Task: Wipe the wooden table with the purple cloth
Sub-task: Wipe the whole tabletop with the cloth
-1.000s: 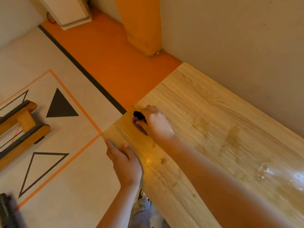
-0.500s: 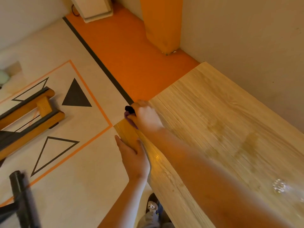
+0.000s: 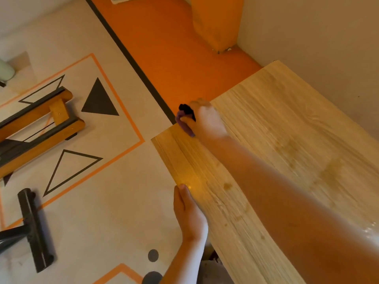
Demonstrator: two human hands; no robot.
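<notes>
The wooden table [image 3: 287,140] runs from the lower right up to the wall. My right hand [image 3: 206,119] presses the bunched purple cloth [image 3: 183,123] onto the table's far left end edge; only a small purple fold and a dark part show past the fingers. My left hand [image 3: 189,214] rests flat against the table's near side edge, fingers together, holding nothing. A wet sheen shows on the table at the lower right.
A wall [image 3: 307,37] borders the table's far side. Left of the table lie an orange floor strip [image 3: 174,48], a wooden bench frame [image 3: 41,124] and a dark metal stand base [image 3: 34,228]. An orange pillar [image 3: 215,21] stands at the top.
My right hand slid the cloth from the table's corner area out to the left end edge. My left hand shifted back along the near edge, farther from the corner. The view tilted left.
</notes>
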